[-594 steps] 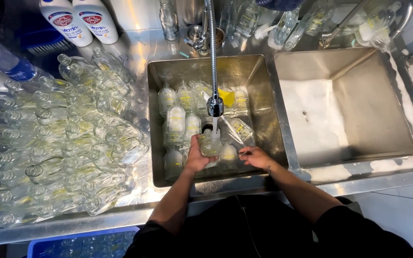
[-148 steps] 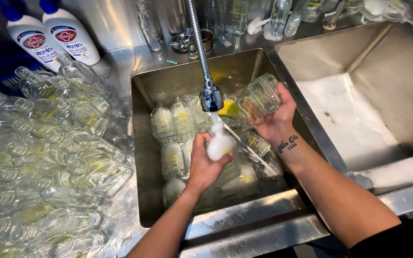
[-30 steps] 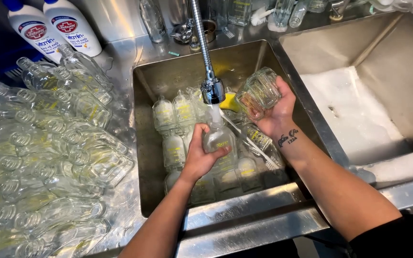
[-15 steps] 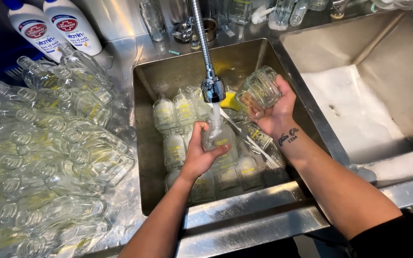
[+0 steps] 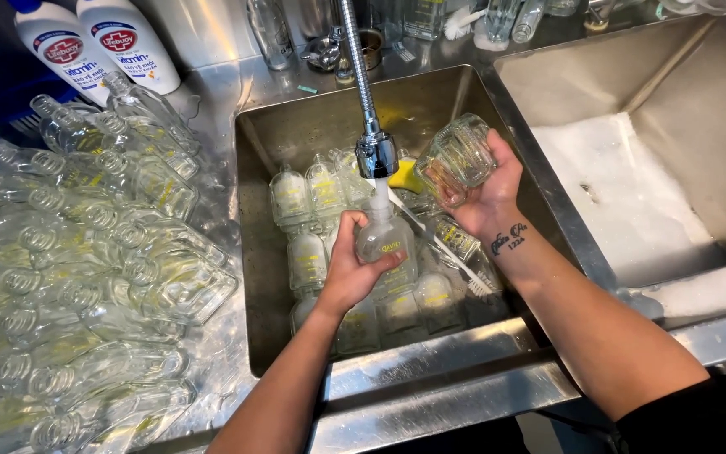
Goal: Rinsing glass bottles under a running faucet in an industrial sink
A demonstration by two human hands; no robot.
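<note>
At nine o'clock in the view, on the steel counter (image 5: pixel 220 92), a heap of clear glass bottles (image 5: pixel 94 277) lay on their sides, necks mostly toward the left, reaching from the upper left down to the bottom edge. Above them, toward eleven o'clock, two white soap bottles (image 5: pixel 98 46) with blue caps stood side by side against the back wall. Next came the left sink basin (image 5: pixel 249 277), its floor packed with more small clear bottles (image 5: pixel 308 219) standing close together in the water. Over the middle of that basin, the left hand (image 5: pixel 350 269) was wrapped around a clear bottle (image 5: pixel 386 240), fingers and thumb closed on its body, holding it upright with its neck directly beneath the faucet head (image 5: pixel 376 154), from which a thin stream ran into the mouth. A yellow sponge (image 5: pixel 403 175) showed just behind the faucet head. A bottle brush (image 5: pixel 451 256) lay slantwise across the submerged bottles, running toward four o'clock. Just right of the faucet, at about one o'clock from the centre, the right hand (image 5: pixel 489 193) gripped a second clear bottle (image 5: pixel 457 158), tipped on its side with its mouth turned toward the lower left, held above the basin. At three o'clock, the right sink basin (image 5: pixel 716 126) held white foam (image 5: pixel 615 193) across its floor.
</note>
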